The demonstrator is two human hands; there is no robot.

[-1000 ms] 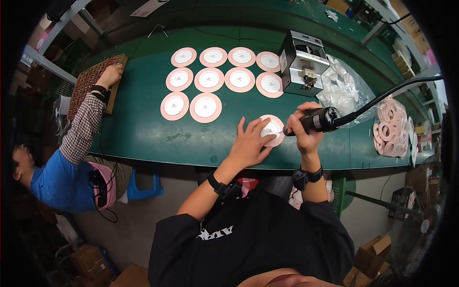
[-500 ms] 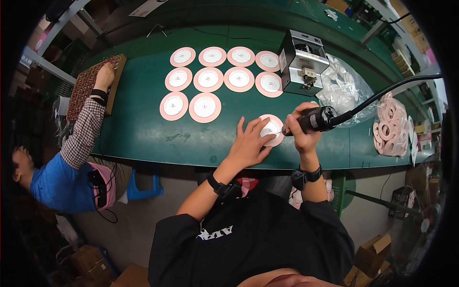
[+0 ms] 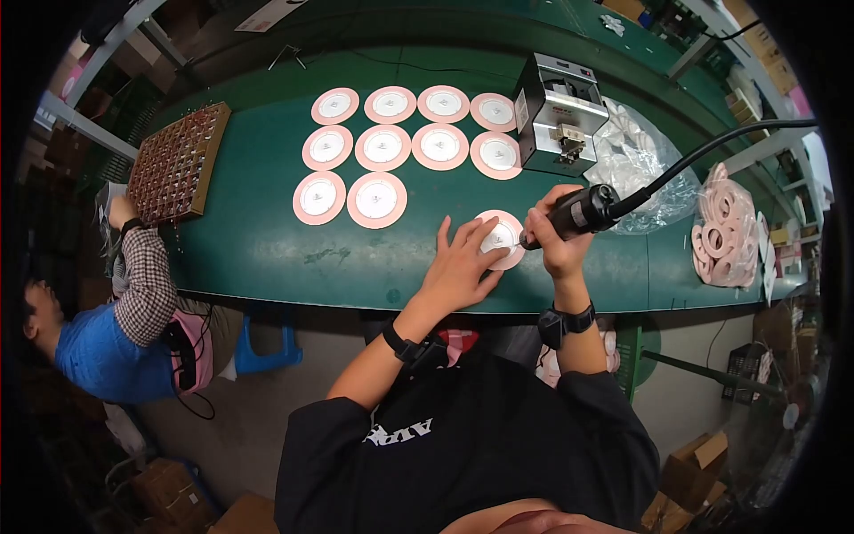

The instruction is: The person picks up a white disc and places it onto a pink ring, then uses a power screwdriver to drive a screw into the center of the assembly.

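Note:
A round disc (image 3: pixel 507 230) with a pink rim and white centre lies near the table's front edge. My left hand (image 3: pixel 455 271) rests over its left side, fingers spread, the tips touching the disc. My right hand (image 3: pixel 559 247) is wrapped round a black electric screwdriver (image 3: pixel 583 212), tilted with its tip over the disc's right part. Fingers partly hide the disc's middle, and whether a screw sits under the tip cannot be made out. Beyond my hands, several similar pink-rimmed discs (image 3: pixel 382 147) lie in rows on the green table (image 3: pixel 249 240).
A grey-and-black machine (image 3: pixel 560 116) stands behind the disc. To its right are a clear bag of white parts (image 3: pixel 640 169) and a bag of pink rings (image 3: pixel 725 233). A cable (image 3: pixel 703 160) runs from the screwdriver. At left, a person (image 3: pixel 124 329) sits by a gridded tray (image 3: pixel 178 165).
The co-worker's hand has drawn back from the gridded tray toward its near left side. My hands, the screwdriver and the disc stay almost in place as the view shifts slightly.

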